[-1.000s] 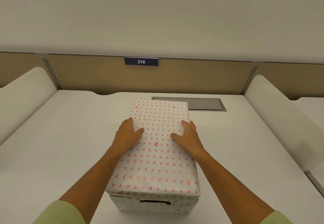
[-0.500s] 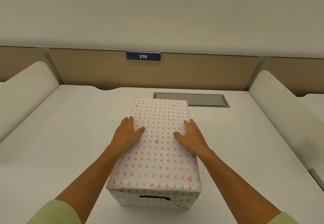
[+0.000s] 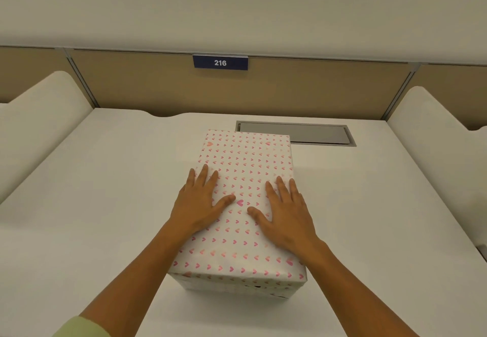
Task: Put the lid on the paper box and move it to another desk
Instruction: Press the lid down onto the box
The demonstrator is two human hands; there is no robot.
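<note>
1. Head view looks down on a paper box (image 3: pixel 237 288) standing on the white desk (image 3: pixel 92 205), about midway between the left and right edges and closer to the near edge than to the back partition. Its heart-patterned lid (image 3: pixel 245 162) is already on and covers the whole top.

2. Both hands are flat on the lid with the fingers spread. The left hand (image 3: pixel 199 205) lies along the lid's left edge and the right hand (image 3: pixel 286 216) nearer the right edge. Neither grips anything; they are open palms resting or pressing on the paper.

3. Handling, as a judgement: the box looks like wrapped cardboard, so probably light and fairly stiff at the corners, but the wide lid panel may flex under a firm push. The wrapping paper is smooth and could slip against dry palms.

4. Where to take hold: lifting by the lid risks pulling it off. The two long sides below the lid's rim, or under the base, look safer. A dark slot shows faintly on the near face just under the lid and may be a hand hole, but it is too blurred to be sure.

5. Hidden or unclear:
   - The box's contents, and so its true weight, cannot be seen.
   - Its side and far walls are out of sight.
   - Whether the lid is seated all round cannot be told.
   - The box's far corner overlaps the grey recessed panel (image 3: pixel 316 133) near the back edge.
   - The desk to move it to cannot be identified; white surfaces beyond the side dividers are only partly in view.
</note>
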